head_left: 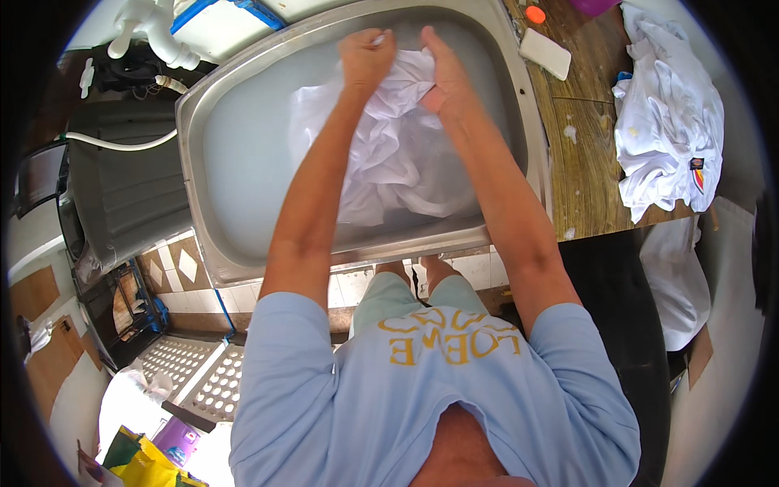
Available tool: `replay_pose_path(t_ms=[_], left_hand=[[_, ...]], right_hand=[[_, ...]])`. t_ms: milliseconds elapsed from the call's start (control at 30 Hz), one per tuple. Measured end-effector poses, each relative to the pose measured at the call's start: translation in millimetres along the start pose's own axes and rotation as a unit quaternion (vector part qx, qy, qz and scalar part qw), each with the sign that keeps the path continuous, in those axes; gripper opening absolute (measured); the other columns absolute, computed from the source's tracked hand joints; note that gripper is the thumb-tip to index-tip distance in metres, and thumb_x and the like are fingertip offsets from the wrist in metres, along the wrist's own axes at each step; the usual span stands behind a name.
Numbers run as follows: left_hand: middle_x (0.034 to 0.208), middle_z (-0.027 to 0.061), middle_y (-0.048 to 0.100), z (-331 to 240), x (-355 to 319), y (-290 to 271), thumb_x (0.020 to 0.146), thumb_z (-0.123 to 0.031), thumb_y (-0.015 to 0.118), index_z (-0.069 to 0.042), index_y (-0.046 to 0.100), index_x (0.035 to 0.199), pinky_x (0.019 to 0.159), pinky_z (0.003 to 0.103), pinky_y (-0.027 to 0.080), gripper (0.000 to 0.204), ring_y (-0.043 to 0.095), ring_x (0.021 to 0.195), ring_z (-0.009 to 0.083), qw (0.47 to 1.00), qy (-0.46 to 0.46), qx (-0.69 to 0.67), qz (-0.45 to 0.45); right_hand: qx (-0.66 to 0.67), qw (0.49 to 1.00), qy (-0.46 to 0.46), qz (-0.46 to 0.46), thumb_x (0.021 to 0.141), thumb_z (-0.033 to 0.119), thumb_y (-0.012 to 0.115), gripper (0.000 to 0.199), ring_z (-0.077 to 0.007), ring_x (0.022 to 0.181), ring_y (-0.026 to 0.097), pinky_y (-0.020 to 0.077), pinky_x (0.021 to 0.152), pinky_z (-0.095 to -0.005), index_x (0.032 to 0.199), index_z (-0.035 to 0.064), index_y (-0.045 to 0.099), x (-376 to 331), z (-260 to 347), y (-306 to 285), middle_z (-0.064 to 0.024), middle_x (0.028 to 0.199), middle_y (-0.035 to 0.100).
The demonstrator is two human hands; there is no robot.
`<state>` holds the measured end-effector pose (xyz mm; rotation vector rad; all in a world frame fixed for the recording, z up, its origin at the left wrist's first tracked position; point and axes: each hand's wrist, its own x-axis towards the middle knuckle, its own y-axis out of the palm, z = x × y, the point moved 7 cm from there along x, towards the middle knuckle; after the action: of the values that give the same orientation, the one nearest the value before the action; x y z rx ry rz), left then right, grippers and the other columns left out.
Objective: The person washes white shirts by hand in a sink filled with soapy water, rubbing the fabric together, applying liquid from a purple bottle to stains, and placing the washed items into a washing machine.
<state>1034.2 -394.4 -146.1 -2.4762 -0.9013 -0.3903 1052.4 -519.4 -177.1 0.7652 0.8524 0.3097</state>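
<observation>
A wet white garment [389, 154] lies bunched in a steel sink [243, 105] full of milky water. Both my hands grip its far end close together. My left hand [367, 55] is closed on a fold of the cloth, knuckles up. My right hand [442, 69] clamps the fabric just beside it. The rest of the garment trails toward me under my forearms, partly under water.
A wooden counter [584, 162] runs along the sink's right, carrying a pile of white clothes [669, 122], a white soap bar [545, 53] and an orange cap [535, 14]. White pipes [154, 32] and a dark bin [122, 195] stand at left. Perforated trays [199, 373] lie on the floor.
</observation>
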Motion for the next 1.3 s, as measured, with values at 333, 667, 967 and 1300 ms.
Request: replay_pose_path(t_ms=[333, 667, 967, 1300], left_hand=[[0.057, -0.0114, 0.033, -21, -27, -41, 0.092, -0.041, 0.057, -0.013, 0.05, 0.059, 0.047, 0.022, 0.018, 0.045, 0.024, 0.054, 0.0016, 0.951, -0.186, -0.236, 0.072], [0.066, 0.0009, 0.061, -77, -54, 32, 0.091, -0.019, 0.058, -0.003, 0.065, 0.071, 0.052, 0.024, 0.042, 0.026, 0.053, 0.059, 0.0065, 0.973, 0.062, -0.222, 0.025], [0.057, 0.0078, 0.057, -52, -38, 31, 0.078, -0.01, 0.064, 0.0, 0.06, 0.065, 0.05, 0.029, 0.041, 0.017, 0.052, 0.052, 0.0119, 0.996, 0.085, 0.01, -0.009], [0.051, -0.0086, 0.036, -10, -46, -39, 0.091, -0.027, 0.06, -0.009, 0.042, 0.053, 0.042, 0.026, 0.022, 0.046, 0.029, 0.048, 0.0042, 0.962, -0.203, -0.17, -0.073]], right_hand=[[0.003, 0.994, -0.091, 0.062, 0.088, 0.042, 0.062, 0.039, -0.0241, 0.087, 0.06, 0.0471, 0.086, -0.0406, 0.095, 0.0038, 0.057, -12, 37, -7, -0.0106, 0.091, 0.062], [0.055, 0.968, -0.076, 0.234, 0.089, 0.037, 0.06, 0.038, -0.0227, 0.09, 0.057, 0.0472, 0.083, -0.0367, 0.106, 0.0033, 0.056, 22, -7, -39, -0.0096, 0.091, 0.06], [0.04, 0.993, -0.054, 0.095, 0.092, 0.033, 0.055, 0.02, -0.015, 0.083, 0.057, 0.0485, 0.075, -0.0331, 0.089, 0.0126, 0.059, 1, -16, -12, -0.0034, 0.086, 0.059], [0.019, 0.997, -0.072, -0.014, 0.078, 0.049, 0.072, 0.043, -0.0188, 0.066, 0.056, 0.0481, 0.063, -0.0364, 0.074, 0.0083, 0.056, -2, 17, -26, -0.0049, 0.07, 0.056]])
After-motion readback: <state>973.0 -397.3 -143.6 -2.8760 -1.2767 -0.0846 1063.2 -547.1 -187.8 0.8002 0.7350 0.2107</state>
